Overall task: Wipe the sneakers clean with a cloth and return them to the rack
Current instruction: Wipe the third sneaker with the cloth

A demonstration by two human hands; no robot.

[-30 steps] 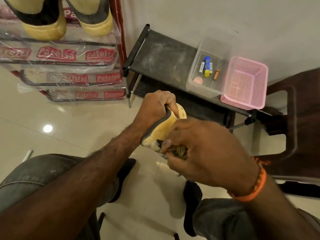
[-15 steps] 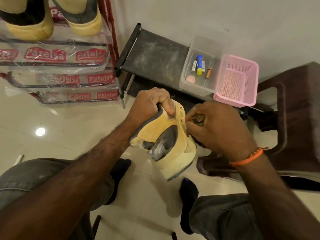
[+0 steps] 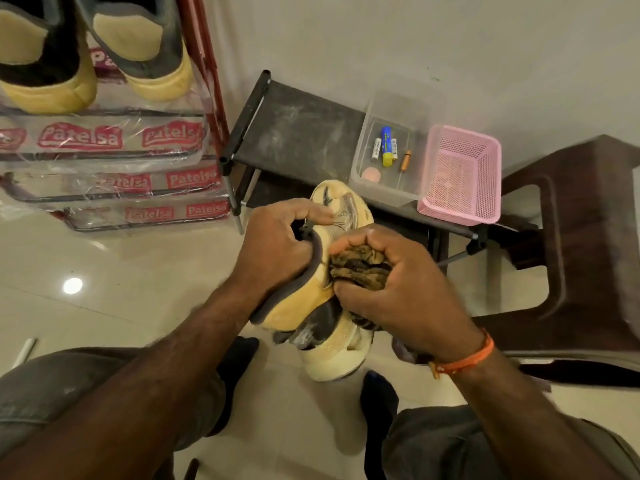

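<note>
The left hand [image 3: 277, 247] is gripping the yellow sneaker [image 3: 322, 306] at its collar, bracing it just before the black rack [image 3: 294, 133]; the right hand [image 3: 391, 289] is clenching the cloth [image 3: 360, 268] against its side, evidently for wiping.

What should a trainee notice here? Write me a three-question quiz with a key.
1. True or false: the left hand grips the yellow sneaker at its collar.
2. What does the right hand hold? A) a brush B) a crumpled cloth C) a battery
3. Which container on the black rack holds the batteries: the clear plastic box or the pink basket?

Key: 1 true; 2 B; 3 the clear plastic box.
</note>
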